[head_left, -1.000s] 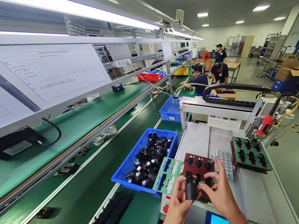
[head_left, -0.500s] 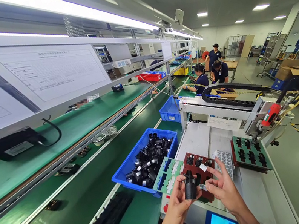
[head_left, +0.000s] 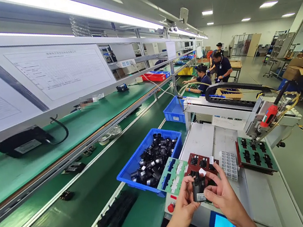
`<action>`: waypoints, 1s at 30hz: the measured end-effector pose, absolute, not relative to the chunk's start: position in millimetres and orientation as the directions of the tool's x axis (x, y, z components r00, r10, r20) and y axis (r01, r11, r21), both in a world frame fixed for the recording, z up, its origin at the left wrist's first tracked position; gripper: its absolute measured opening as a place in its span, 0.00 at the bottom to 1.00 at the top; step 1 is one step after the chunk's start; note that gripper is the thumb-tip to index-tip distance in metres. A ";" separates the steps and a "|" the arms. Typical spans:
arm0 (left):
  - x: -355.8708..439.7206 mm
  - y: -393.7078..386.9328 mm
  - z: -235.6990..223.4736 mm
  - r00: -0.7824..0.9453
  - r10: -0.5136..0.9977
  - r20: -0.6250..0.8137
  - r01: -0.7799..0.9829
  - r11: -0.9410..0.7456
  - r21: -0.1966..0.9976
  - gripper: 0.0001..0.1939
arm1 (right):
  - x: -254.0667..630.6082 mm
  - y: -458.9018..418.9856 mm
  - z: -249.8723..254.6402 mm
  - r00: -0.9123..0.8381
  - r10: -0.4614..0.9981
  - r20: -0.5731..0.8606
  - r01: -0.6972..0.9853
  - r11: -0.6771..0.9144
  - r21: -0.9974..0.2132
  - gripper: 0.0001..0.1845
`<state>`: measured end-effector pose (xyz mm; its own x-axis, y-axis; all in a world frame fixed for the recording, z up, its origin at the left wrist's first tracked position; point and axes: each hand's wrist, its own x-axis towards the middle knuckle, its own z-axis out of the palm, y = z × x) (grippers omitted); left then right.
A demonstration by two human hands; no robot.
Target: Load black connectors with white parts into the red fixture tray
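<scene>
Held upright in my left hand (head_left: 186,200) is a black ribbed cylindrical plastic part (head_left: 197,184), the fingers closed round its side. A small printed label (head_left: 200,197) lies against its lower end. My right hand (head_left: 221,191) has its thumb at that label's edge, with the fingers bent behind the part. White stickers show near the right fingertips: one sticker (head_left: 211,160) by the raised index finger, another sticker (head_left: 202,172) close to the top of the part. Just beyond the hands is a red-brown fixture (head_left: 191,167) with black parts in it, partly covered by my fingers.
A blue bin (head_left: 124,175) of similar black parts stands left, a green plate (head_left: 168,176) at its corner. A label sheet (head_left: 230,166) and a green fixture (head_left: 260,167) lie on the machine bed, under a red screwdriver head (head_left: 269,115). Co-workers are farther back.
My right hand has brought the small label from beside the black part onto its lower end. The machine's screwdriver head has shifted left. A co-worker in the background has straightened up.
</scene>
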<state>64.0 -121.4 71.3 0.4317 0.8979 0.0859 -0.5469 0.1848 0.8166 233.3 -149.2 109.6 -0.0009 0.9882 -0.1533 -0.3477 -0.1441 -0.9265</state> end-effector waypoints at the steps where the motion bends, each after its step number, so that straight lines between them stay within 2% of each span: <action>1: 63.9 -121.7 72.2 0.434 0.897 0.087 -0.549 0.187 0.815 0.30 | 233.1 -149.6 108.0 0.006 0.990 -0.143 -0.346 -0.132 -0.929 0.56; 9: 63.8 -122.5 78.1 0.417 0.902 0.110 -0.510 0.132 0.850 0.28 | 228.5 -152.4 100.8 0.038 0.995 -0.089 -0.347 -0.071 -0.935 0.53; 20: 63.0 -123.7 83.0 0.440 0.888 0.135 -0.522 0.130 0.843 0.25 | 228.3 -153.3 102.6 0.074 0.997 -0.036 -0.265 -0.015 -0.964 0.51; 23: 62.2 -124.4 82.2 0.456 0.880 0.137 -0.543 0.153 0.826 0.25 | 222.2 -157.3 106.6 0.120 0.993 -0.010 -0.188 0.013 -0.982 0.50; 27: 59.8 -126.7 75.8 0.470 0.873 0.130 -0.590 0.202 0.781 0.28 | 215.9 -161.8 98.0 0.281 0.954 0.100 0.000 0.104 -0.995 0.48; 30: 56.4 -126.4 70.7 0.466 0.875 0.130 -0.603 0.207 0.770 0.30 | 216.6 -157.9 80.9 0.311 0.939 0.149 0.144 0.109 -0.984 0.49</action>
<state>56.4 -126.4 70.7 0.4663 0.8750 0.1299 -0.6033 0.2071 0.7702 216.6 -157.9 80.9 0.3110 0.9386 0.1493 0.1444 0.1087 -0.9835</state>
